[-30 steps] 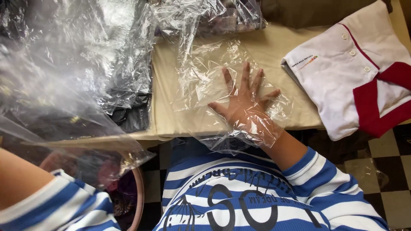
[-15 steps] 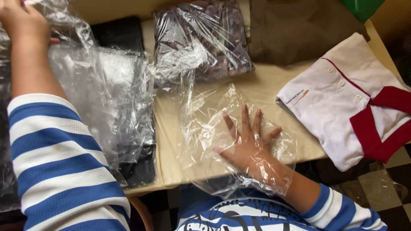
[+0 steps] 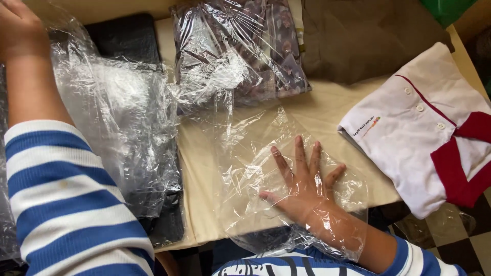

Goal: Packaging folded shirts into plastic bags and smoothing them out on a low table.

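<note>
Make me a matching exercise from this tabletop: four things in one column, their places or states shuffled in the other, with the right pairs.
Things:
1. right hand
2. left hand
3. white polo shirt with red trim
4. patterned dark garment in a clear plastic bag

Places or states:
A. top left corner, gripping crinkled clear plastic
B. far middle of the table, wrapped
C. inside a clear plastic bag, fingers spread flat
D. folded, unwrapped, at the right edge

Pairs: 1-C, 2-A, 3-D, 4-B

Folded white-and-red polo shirt (image 3: 424,133), brown cloth (image 3: 368,36) (both unbagged), checkered floor (image 3: 460,240).
</note>
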